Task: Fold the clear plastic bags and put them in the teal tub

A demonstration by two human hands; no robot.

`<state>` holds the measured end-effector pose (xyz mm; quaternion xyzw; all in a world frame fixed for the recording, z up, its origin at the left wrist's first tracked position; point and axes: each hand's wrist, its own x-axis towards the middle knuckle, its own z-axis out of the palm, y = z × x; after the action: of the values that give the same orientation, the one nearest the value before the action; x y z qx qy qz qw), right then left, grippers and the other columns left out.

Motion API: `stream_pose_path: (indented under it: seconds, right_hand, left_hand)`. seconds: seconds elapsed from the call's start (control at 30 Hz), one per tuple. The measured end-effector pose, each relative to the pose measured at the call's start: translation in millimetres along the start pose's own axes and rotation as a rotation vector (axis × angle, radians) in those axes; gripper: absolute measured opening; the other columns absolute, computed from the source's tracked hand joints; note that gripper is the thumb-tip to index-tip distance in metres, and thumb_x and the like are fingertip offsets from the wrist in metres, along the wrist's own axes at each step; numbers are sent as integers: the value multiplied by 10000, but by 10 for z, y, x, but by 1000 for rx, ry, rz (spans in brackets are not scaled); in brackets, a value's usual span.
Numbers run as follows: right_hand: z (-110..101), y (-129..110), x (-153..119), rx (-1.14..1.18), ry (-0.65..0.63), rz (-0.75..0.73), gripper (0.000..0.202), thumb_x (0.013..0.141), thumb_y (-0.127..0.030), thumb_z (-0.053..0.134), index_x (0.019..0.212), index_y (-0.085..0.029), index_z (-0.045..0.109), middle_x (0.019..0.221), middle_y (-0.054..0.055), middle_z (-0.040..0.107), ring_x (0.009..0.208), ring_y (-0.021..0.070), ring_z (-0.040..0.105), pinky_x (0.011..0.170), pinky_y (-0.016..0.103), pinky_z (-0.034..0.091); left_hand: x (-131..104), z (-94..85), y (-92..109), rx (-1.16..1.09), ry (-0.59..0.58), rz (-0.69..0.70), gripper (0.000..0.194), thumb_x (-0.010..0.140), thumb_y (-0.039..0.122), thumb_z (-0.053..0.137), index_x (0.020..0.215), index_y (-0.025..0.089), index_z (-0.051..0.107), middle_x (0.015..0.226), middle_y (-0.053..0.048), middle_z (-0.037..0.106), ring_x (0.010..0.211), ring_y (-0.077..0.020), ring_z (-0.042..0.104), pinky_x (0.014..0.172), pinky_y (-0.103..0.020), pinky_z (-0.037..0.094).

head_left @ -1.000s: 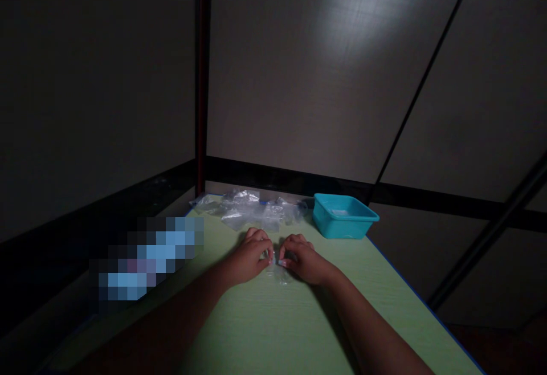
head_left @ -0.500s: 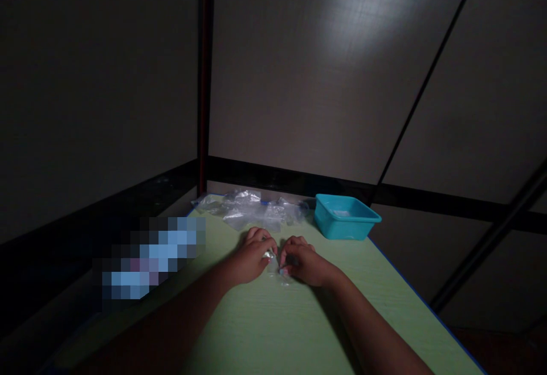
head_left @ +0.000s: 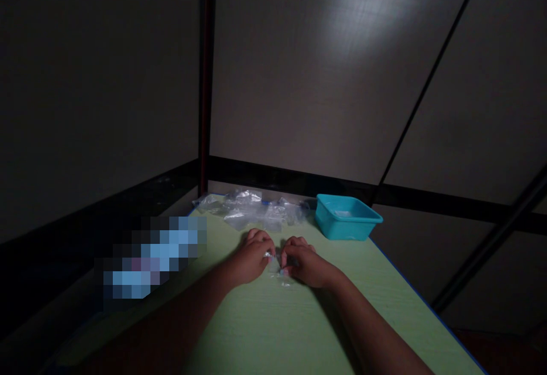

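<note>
Near the middle of the green table, a small clear plastic bag lies between my two hands. My left hand has its fingers curled and pinches the bag's left side, where a shiny bit shows. My right hand is closed on the right side, thumb and forefinger together at a small pale bluish-pink spot. What lies inside the bag is too small to tell. Beyond my hands, several clear plastic bags lie spread at the table's far edge.
A turquoise plastic basket stands at the far right edge of the table, with something pale inside. A pixelated blue patch covers the left side of the table. Dark-framed panels rise behind the table.
My left fingertips have shifted slightly at the bag. My right hand stays nearly in place. The whole view has moved very slightly.
</note>
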<state>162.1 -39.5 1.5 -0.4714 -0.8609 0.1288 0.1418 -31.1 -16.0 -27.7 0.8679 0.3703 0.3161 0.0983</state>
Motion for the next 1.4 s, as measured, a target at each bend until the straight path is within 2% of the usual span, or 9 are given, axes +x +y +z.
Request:
stream_pose_path:
  seconds: [0.23,0.4,0.6,0.87,1.13,1.23,1.4]
  right_hand:
    - [15,53,9,45,43,-7,101,698,-167,611,782,-214,577,933,21,490,954,196,400,790,322,292]
    - [-20,82,5,82,62,-23,104,714,-151,577,800,-209,566,920,28,500,944,195,415,776,310,308]
    - [-46,89,-12,105,94,-45,150,708,-103,548,810,-212,571,923,29,512,954,192,421,791,307,313]
    - [-23,157,10,133,157,-60,129,713,-114,543,802,-197,585,903,39,516,932,190,435,801,312,329]
    - [-27,266,10,184,219,-48,158,676,-70,549,776,-186,590,869,35,546,914,184,457,811,306,336]
    - [-31,309,20,204,257,-60,142,676,-72,545,761,-177,586,845,31,558,891,177,469,814,303,340]
    - [-49,357,23,225,292,-86,115,707,-118,544,798,-180,580,858,33,564,893,180,479,830,312,350]
  left_hand:
    - [16,-33,65,-40,18,61,95,788,181,509,785,232,589,938,-20,521,990,-192,396,872,-325,336]
    - [26,8,113,-109,9,85,130,801,305,537,725,224,605,967,-20,532,1007,-187,397,874,-310,338]
    - [35,68,114,-116,25,87,90,782,260,562,722,224,617,976,-17,542,1007,-186,401,885,-316,332]
    - [59,72,114,-124,-9,68,178,816,240,513,718,245,661,987,-10,554,1032,-172,405,924,-308,318]
    - [51,88,44,-170,-82,-14,237,841,326,467,789,289,696,1188,6,516,1227,-208,268,1027,-370,215]
    - [45,84,44,-174,-125,-3,277,844,392,453,804,269,697,1256,2,482,1275,-211,206,1037,-379,201]
    - [16,36,93,-155,-174,37,335,851,428,428,731,253,686,1251,11,505,1313,-182,135,1050,-373,166]
